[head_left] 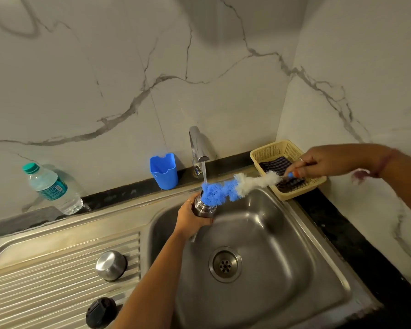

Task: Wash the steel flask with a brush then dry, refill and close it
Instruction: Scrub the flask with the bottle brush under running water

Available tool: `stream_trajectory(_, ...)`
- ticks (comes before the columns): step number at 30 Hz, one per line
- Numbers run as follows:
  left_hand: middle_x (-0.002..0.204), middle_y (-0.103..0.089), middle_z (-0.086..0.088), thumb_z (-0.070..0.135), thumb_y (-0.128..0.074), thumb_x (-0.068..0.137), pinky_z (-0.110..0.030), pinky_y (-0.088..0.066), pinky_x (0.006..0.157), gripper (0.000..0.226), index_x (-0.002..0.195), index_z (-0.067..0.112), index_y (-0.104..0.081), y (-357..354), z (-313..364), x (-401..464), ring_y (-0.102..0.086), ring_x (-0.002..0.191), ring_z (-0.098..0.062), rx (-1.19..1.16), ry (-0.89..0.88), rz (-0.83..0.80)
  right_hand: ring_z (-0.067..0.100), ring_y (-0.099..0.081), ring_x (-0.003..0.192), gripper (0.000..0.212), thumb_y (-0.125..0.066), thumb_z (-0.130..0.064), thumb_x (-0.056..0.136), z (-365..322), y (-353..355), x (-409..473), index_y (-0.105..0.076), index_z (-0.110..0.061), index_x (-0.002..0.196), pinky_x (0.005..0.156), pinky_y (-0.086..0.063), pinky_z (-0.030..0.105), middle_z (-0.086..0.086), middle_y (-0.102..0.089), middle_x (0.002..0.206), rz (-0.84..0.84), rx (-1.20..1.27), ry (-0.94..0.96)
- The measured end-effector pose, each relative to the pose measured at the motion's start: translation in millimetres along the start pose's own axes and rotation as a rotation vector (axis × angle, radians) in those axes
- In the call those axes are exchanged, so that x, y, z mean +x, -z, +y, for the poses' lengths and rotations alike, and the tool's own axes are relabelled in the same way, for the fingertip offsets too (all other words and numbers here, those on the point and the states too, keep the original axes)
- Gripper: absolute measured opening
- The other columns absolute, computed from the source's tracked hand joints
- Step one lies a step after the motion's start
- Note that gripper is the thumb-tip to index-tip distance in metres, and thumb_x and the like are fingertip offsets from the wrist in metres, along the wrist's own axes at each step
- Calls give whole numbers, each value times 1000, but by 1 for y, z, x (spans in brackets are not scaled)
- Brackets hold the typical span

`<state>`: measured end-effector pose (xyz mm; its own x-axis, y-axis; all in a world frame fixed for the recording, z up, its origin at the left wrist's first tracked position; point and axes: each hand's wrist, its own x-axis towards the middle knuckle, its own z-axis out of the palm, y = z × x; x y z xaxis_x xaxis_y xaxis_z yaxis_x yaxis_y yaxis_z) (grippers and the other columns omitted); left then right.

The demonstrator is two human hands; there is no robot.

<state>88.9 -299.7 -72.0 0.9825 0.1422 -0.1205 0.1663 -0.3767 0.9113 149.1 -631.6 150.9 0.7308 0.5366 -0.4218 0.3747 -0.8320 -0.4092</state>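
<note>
My left hand point(190, 218) grips the steel flask point(204, 207) over the sink basin point(259, 233), its open mouth tilted up under the running tap point(198, 148). My right hand point(323, 162) holds the handle of a long bottle brush point(237, 186) with blue and white bristles. The brush's blue tip sits at the flask's mouth, in the water stream. A steel cup-shaped cap point(111, 265) and a black inner lid point(101, 312) lie on the ribbed drainboard point(45, 281). A plastic water bottle point(52, 188) with a green cap stands at the back left.
A blue plastic holder point(164, 170) stands beside the tap on the black counter ledge. A cream basket point(271, 148) with a dark checked cloth point(275, 165) sits at the right corner. Marble walls close in behind and to the right.
</note>
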Motion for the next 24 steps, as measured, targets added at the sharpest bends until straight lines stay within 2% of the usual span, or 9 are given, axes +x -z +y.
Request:
stream_trajectory(3, 124, -63, 6, 5, -90, 61, -12, -45, 85, 88, 137, 23, -50, 0, 1, -1, -60, 112, -12, 41, -12, -18, -1, -52, 63, 32, -49, -35, 97, -24, 25, 12, -62, -27, 124, 63, -37, 13, -21, -61, 76, -16, -275, 2)
stream_trajectory(5, 125, -63, 5, 6, -91, 60, -16, -46, 89, 90, 138, 21, -50, -1, 0, 0, -60, 113, -13, 53, -9, -22, -1, -51, 65, 31, -48, -34, 97, -44, 40, 19, -61, -27, 125, 62, -34, 13, -21, -59, 79, -37, -429, 4)
stream_trajectory(9, 122, -61, 5, 5, -91, 58, -29, -48, 95, 87, 133, 22, -52, -1, 2, 0, -58, 113, -15, 67, 17, -25, 4, -52, 84, 32, -44, -37, 99, -77, 58, 27, -55, -39, 129, 69, -39, 22, -19, -63, 104, 4, -842, 75)
stream_trajectory(12, 122, -61, 5, 4, -92, 57, -31, -50, 96, 90, 134, 22, -50, 0, 4, 1, -59, 113, -16, 52, 45, -7, 3, -42, 67, 35, -35, -38, 101, -94, 59, 31, -46, -46, 133, 51, -30, 21, -20, -48, 78, 153, -1162, 196)
stream_trajectory(15, 125, -62, 1, 5, -93, 55, -40, -51, 101, 96, 139, 20, -49, 2, 4, 2, -59, 114, -18, 35, 91, 32, 6, -39, 57, 35, -32, -33, 101, -98, 53, 41, -51, -37, 130, 46, -32, 23, -12, -38, 69, 206, -1312, 248)
stream_trajectory(17, 125, -62, 0, 6, -93, 54, -41, -51, 101, 96, 139, 19, -49, 3, 3, 1, -60, 115, -19, 36, 108, 42, 6, -38, 60, 35, -32, -34, 101, -101, 51, 47, -49, -37, 132, 47, -31, 22, -14, -41, 73, 171, -1314, 237)
stream_trajectory(19, 124, -62, 0, 6, -93, 55, -36, -50, 100, 93, 137, 18, -51, 3, 1, -1, -59, 114, -18, 58, 108, 49, 5, -43, 74, 36, -34, -39, 101, -106, 52, 53, -47, -40, 135, 51, -28, 19, -15, -59, 97, 88, -1225, 223)
stream_trajectory(21, 123, -61, 1, 7, -92, 56, -30, -48, 97, 90, 136, 18, -51, 3, 0, -4, -58, 113, -17, 81, 88, 43, 4, -47, 84, 34, -40, -40, 100, -106, 55, 61, -53, -37, 132, 57, -29, 16, -13, -62, 117, -39, -1000, 161)
stream_trajectory(24, 123, -58, 4, 4, -90, 57, -27, -45, 94, 89, 135, 18, -51, 0, 2, -6, -56, 113, -15, 99, 56, 4, 6, -55, 78, 20, -53, -34, 96, -106, 61, 74, -70, -25, 104, 68, -36, 16, -9, -68, 95, -219, -647, 40)
